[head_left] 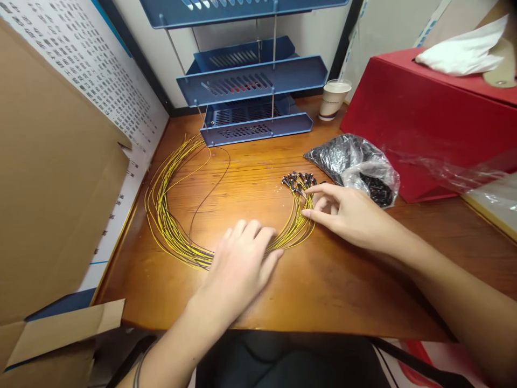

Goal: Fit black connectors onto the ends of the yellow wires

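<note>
Many yellow and dark wires (pixel 172 234) curve in a loose loop on the desk (pixel 262 167); at the left they lie fanned out, so a sharp tug could tangle them. One dark strand (pixel 205 198) strays inside the loop and might snag if the bundle were dragged. Farther right, the left hand (pixel 242 258) covers the bundle; should it lift or slide, the strands would probably spread. The black tips (pixel 297 180) are crowded together, so pulling one could drag its neighbours, and the right hand (pixel 347 213) might bump the plastic bag (pixel 351 161) just behind it. As for position, the loop stretches left from under the left hand, which lies palm down; I cannot tell whether its fingers are clamped on anything. The wires' bunched end sits at the right hand's fingertips, thumb and forefinger parted beside the strands just below the tips.
</note>
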`<state>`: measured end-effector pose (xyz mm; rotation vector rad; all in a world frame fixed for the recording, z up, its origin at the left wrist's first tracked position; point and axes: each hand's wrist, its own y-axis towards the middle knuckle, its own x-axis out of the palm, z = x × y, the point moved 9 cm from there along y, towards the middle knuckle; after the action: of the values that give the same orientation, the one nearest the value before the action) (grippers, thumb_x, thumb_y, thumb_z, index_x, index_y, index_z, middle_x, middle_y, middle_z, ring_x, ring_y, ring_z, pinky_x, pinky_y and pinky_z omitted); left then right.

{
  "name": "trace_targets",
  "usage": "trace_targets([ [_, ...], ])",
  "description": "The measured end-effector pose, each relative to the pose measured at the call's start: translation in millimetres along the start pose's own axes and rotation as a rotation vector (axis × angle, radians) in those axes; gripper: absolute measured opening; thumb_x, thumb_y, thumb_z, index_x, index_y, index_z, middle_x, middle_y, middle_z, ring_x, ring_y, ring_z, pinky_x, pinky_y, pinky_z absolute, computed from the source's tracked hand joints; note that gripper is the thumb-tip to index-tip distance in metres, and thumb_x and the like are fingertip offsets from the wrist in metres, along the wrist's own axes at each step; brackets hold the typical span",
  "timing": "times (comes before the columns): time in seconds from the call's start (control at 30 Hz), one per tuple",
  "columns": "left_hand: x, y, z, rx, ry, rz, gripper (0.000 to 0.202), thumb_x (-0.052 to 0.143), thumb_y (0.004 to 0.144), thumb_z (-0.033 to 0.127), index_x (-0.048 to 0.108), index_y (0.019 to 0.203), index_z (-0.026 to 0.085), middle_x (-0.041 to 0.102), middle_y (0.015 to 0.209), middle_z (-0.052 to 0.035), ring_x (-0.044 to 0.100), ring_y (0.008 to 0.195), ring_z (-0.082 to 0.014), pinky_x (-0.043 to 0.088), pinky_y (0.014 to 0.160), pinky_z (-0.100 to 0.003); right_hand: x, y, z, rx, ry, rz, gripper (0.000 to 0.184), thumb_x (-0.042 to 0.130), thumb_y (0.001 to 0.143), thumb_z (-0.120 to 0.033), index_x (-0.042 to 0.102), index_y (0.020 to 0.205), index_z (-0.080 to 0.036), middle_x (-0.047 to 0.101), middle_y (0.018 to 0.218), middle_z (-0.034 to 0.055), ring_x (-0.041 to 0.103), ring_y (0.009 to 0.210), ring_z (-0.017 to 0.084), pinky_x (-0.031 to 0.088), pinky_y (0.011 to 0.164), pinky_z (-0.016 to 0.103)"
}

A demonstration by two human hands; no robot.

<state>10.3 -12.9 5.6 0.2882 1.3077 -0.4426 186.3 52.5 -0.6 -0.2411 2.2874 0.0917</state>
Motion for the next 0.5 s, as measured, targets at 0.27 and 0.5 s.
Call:
trace_targets([
  [0.27, -2.0, 6.7, 10.5, -0.026, -0.023, 0.007, 0.045, 0.05, 0.097, 0.056, 0.062, 0.119, 0.018, 0.06, 0.11, -0.0095, 0.053, 0.101, -0.0278, 0.046, 0.086, -0.042, 3.0, -1.0, 1.4, -0.116, -0.063, -0.028, 0.035, 0.054, 0.092, -0.022, 0.053, 0.127, -0.022, 0.068, 0.078, -0.0015, 0.063, 0.073, 0.017, 0.045, 0.07, 0.03],
  [0.5, 0.4, 32.6, 25.5, 0.074, 0.022, -0.039, 0.048, 0.051, 0.096, 0.058, 0.063, 0.119, 0.017, 0.058, 0.107, -0.0095, 0.054, 0.097, -0.0275, 0.049, 0.085, -0.043, -12.6, 1.0, -4.8, -0.021, -0.147, 0.127, 0.015, 0.063, 0.09, -0.035, 0.065, 0.095, -0.021, 0.061, 0.061, -0.003, 0.056, 0.056, 0.015, 0.039, 0.059, 0.03],
])
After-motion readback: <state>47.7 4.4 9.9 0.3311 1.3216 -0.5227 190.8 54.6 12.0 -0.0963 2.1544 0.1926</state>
